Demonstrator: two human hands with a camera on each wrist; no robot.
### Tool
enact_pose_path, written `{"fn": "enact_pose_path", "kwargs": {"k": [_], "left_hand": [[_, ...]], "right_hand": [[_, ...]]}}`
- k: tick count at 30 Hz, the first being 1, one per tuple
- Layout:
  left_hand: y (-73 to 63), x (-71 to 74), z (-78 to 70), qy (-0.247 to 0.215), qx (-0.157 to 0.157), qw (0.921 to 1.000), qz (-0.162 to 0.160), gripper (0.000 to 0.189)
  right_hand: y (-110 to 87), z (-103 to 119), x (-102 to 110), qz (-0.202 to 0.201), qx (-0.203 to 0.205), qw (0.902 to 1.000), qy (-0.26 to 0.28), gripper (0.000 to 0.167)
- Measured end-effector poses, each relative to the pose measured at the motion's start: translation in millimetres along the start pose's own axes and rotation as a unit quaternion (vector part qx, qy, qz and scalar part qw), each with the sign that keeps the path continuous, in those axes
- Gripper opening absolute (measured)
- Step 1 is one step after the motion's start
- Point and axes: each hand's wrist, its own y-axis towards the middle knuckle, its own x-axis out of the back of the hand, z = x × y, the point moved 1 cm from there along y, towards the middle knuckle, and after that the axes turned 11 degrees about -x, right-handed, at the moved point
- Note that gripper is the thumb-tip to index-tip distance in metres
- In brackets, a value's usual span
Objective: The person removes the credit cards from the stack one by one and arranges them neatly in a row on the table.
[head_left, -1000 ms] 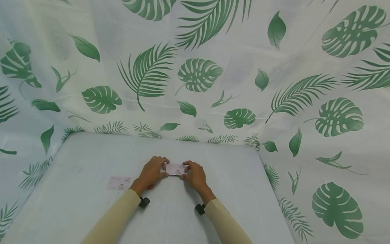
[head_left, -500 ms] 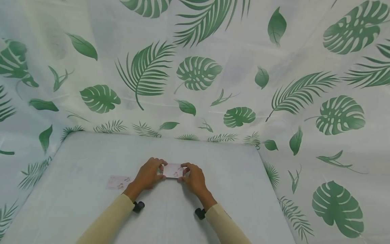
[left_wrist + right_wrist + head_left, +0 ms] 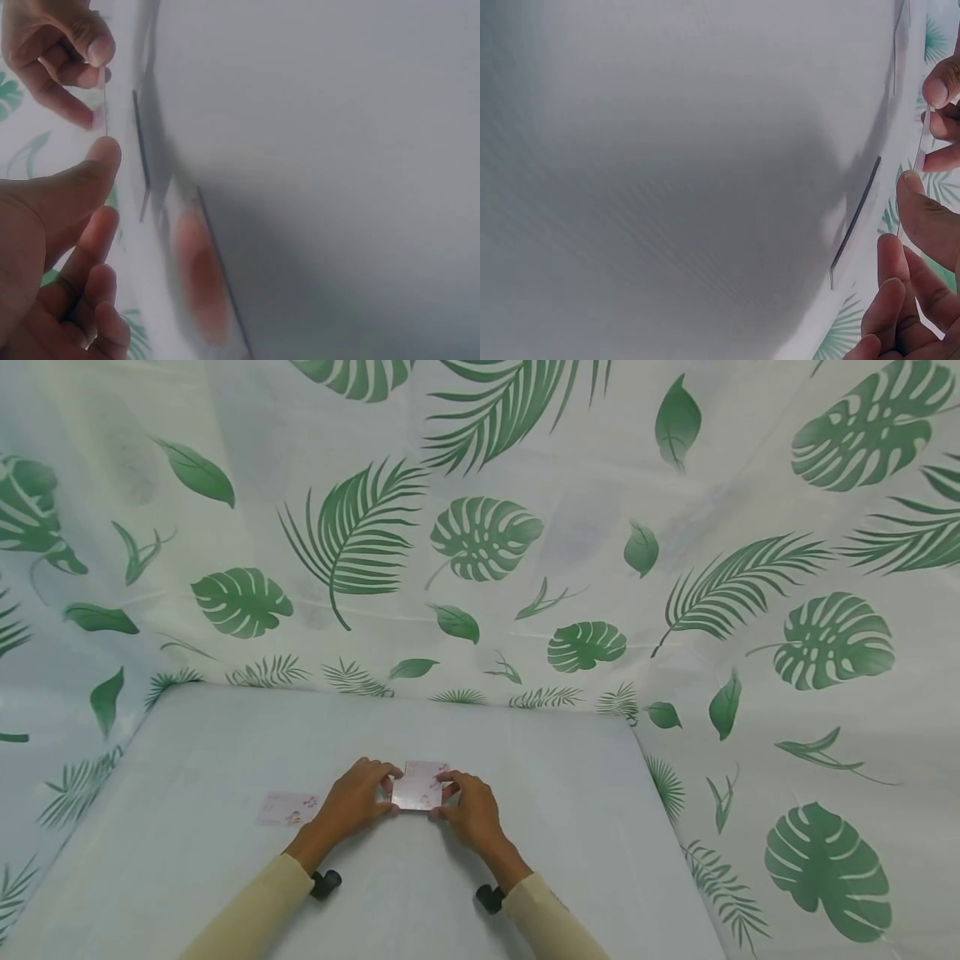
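Note:
Both hands hold one thin pale pink card (image 3: 415,793) by its two short ends. My left hand (image 3: 351,797) pinches the left end between thumb and fingers, and my right hand (image 3: 474,810) pinches the right end the same way. In the left wrist view the held card (image 3: 106,101) shows nearly edge-on. Just behind it in the head view, a second pink card (image 3: 422,767) with reddish print lies on the white table, partly covered by the held one. A third such card (image 3: 279,808) lies flat to the left, beside my left forearm.
The white table (image 3: 585,827) runs back to a wall covering (image 3: 495,460) printed with green leaves, which also closes both sides. A dark wrist camera (image 3: 326,885) sits on the left wrist and another camera (image 3: 490,898) on the right.
Both hands have drawn the held card slightly toward the body and a little left. A second card now shows behind it. The card at the left stays in place.

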Motion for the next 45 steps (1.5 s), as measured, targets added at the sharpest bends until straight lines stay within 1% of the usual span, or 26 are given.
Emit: {"fn": "enact_pose_path", "kwargs": {"k": [7, 11, 18, 26, 34, 40, 45], "left_hand": [[-9.6, -2.9, 5.1, -0.004, -0.015, 0.9999, -0.006, 0.052], [-12.8, -3.6, 6.1, -0.004, -0.011, 0.9999, -0.003, 0.051], [-18.0, -6.9, 8.0, -0.004, -0.010, 0.9999, 0.000, 0.052], [-20.2, -8.3, 6.3, -0.006, -0.007, 0.9999, 0.004, 0.050], [-22.2, -11.9, 4.7, 0.003, 0.011, 0.9999, 0.010, 0.049], [-23.6, -12.1, 3.9, 0.002, 0.008, 1.0000, 0.003, 0.048], [-21.2, -11.7, 5.5, 0.004, 0.009, 0.9999, 0.006, 0.050]], "right_hand": [[-5.5, 1, -3, 0.007, 0.000, 1.0000, -0.004, 0.055], [-6.6, 1, -6, 0.010, 0.000, 0.9999, -0.003, 0.055], [-8.6, -1, -12, 0.010, -0.003, 0.9998, -0.018, 0.055], [-13.5, 0, -14, 0.008, -0.006, 0.9996, -0.026, 0.054], [-14.8, -3, -18, 0.005, -0.004, 0.9992, -0.040, 0.053], [-14.7, -4, -19, 0.005, -0.003, 0.9992, -0.039, 0.052], [-11.9, -4, -18, 0.003, -0.006, 0.9994, -0.033, 0.053]]}}
